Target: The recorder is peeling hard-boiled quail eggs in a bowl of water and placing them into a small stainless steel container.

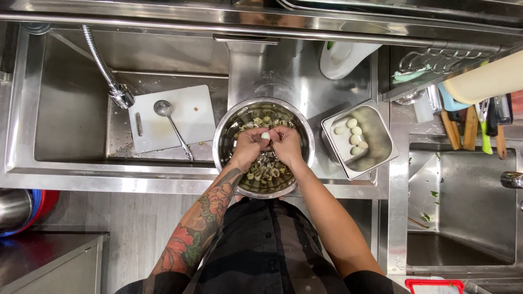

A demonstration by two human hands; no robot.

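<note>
Both hands meet over a round steel bowl (224, 128) full of small speckled eggs and shell bits. My left hand (249, 146) and my right hand (286, 144) pinch one small pale egg (265, 135) between their fingertips, right above the bowl's middle. To the right of the bowl stands a square steel container (381, 142) with several peeled white eggs (353, 136) in it.
A deep sink at the left holds a white cutting board (196, 109), a metal ladle (163, 109) and a spray hose (103, 68). A second sink (463, 207) lies at the right, with utensils (471, 122) hanging above it. A white lid-like object (343, 57) sits at the back.
</note>
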